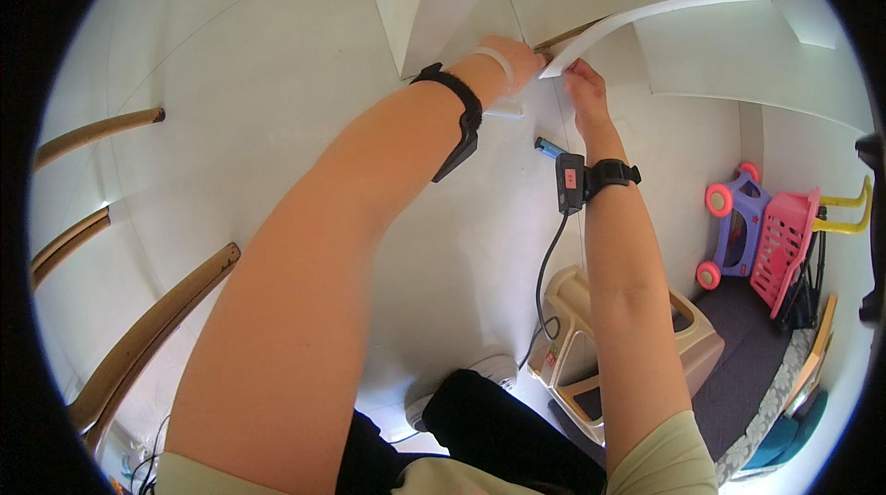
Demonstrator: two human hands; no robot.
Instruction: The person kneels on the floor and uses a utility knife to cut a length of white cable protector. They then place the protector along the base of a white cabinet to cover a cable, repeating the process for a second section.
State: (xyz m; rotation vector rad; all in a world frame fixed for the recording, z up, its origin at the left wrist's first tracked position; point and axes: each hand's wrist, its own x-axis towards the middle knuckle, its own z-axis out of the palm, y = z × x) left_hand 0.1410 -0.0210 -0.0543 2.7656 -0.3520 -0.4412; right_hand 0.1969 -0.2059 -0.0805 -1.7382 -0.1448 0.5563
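A long white strip [609,21] curves from the upper right down to a narrow end between my hands. My left hand [509,62] is at the end of a brown edge [571,33] beside the strip; its fingertips are partly hidden, and whether they grip anything is unclear. On the other side of the strip's end, my right hand [585,83] has its fingertips bent against it; the grip itself is too small to tell. A blue utility knife or similar blue tool [550,147] lies on the floor near my right wrist. A thin pale piece [504,114] lies below my left hand.
White panels [727,59] stand at the upper right, another panel [408,4] at the top. A beige plastic stool [567,356] stands by my right forearm. A pink and purple toy cart [782,239] sits at the right on a dark mat [734,350]. Wooden legs [166,329] reach in from the left.
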